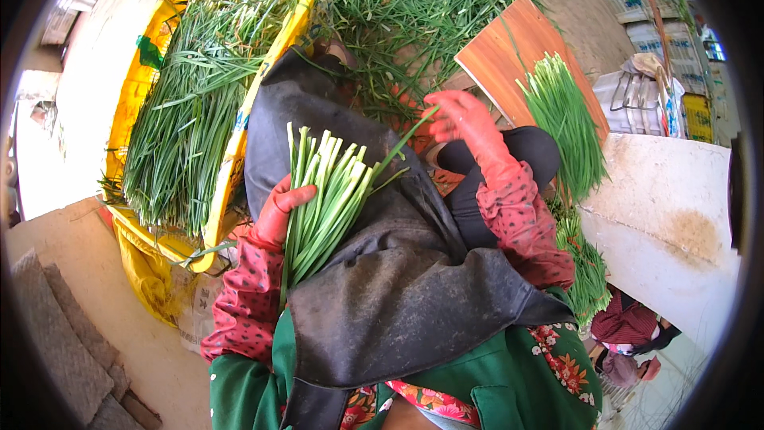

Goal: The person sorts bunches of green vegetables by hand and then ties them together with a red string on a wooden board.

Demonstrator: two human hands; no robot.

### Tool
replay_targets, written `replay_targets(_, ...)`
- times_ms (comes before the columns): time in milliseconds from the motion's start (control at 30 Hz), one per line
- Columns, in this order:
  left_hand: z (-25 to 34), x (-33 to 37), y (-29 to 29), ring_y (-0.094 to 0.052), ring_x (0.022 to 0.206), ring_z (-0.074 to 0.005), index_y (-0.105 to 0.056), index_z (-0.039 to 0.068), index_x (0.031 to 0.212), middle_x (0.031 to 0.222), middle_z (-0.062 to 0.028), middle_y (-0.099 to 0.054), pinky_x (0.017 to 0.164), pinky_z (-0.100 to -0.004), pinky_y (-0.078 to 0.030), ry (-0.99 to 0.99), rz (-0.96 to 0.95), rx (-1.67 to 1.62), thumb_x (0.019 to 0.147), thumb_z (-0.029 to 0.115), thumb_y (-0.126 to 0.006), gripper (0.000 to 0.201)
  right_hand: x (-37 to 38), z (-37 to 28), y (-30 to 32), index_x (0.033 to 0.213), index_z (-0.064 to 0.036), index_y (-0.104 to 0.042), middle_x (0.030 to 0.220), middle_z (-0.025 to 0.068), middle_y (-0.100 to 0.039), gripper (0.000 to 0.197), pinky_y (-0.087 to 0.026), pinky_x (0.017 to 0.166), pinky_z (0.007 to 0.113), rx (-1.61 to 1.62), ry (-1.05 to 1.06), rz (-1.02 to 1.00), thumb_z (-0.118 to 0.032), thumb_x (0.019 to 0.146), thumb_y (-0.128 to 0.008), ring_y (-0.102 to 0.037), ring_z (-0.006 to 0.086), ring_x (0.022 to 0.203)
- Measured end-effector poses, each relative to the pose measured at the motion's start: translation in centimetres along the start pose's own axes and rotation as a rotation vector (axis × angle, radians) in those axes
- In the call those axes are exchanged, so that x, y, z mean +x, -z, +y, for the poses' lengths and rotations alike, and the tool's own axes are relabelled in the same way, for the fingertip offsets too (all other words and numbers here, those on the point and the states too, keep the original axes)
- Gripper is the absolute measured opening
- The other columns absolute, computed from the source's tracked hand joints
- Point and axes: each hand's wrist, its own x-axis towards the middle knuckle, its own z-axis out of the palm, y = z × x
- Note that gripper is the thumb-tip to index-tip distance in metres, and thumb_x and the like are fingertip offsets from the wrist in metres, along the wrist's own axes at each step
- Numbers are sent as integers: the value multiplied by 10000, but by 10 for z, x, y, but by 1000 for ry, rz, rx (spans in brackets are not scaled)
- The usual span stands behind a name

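My left hand (280, 205), in a red rubber glove, is closed around a bunch of garlic chives (330, 199), their pale cut ends pointing up and away over my dark apron. My right hand (468, 123), gloved in red too, is raised to the right of the bunch. A single green chive leaf (404, 143) runs from the bunch up to its fingertips, which appear to pinch the leaf's end. The other fingers of that hand are loosely bent. The lower part of the held bunch lies against my lap and sleeve.
At left stands a yellow plastic crate (219, 207) full of chives. Loose chives (414, 8) are heaped on the floor ahead. A neat bundle (561, 111) rests on a wooden board (509, 48) at right, with more bundles (585, 271) below. Another person (625, 326) is at lower right.
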Motion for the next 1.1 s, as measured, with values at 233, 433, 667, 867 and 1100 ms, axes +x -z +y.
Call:
replay_targets(233,-3,3,4,-655,947,-216,-554,6,1223,1107,-119,-650,854,-331,-525,5,-19,-33,806,104,-611,433,11,14,11,1255,-47,-511,1082,99,-628,410,-512,605,282,-10,160,273,-294,929,-532,-637,167,791)
replay_targets(433,3,-2,2,-644,976,-215,-526,7,1261,1152,-118,-630,875,-328,-512,2,19,-17,811,105,-612,469,-30,52,-61,1321,-53,-460,1126,82,-611,498,-521,672,301,-146,101,-453,-221,882,-622,-612,172,944)
replay_targets(667,2,4,1,-629,982,-176,-525,10,1258,1148,-94,-630,879,-300,-497,32,3,100,809,111,-648,477,-31,43,-85,1193,4,-536,932,75,-643,321,-499,573,242,110,-52,-333,-88,888,-568,-619,122,719)
replay_targets(867,1,2,-1,-635,992,-206,-540,16,1246,1135,-103,-638,895,-335,-500,22,2,80,797,139,-625,473,16,-10,0,1221,-15,-543,937,84,-642,382,-487,644,247,-6,359,246,-203,891,-581,-576,115,676)
replay_targets(1100,3,2,6,-632,982,-177,-537,9,1241,1136,-91,-637,883,-304,-497,-13,0,6,823,85,-633,435,-4,44,-17,1412,0,-326,1420,136,-408,674,-396,998,335,-305,238,-126,-342,904,-606,-408,226,1283)
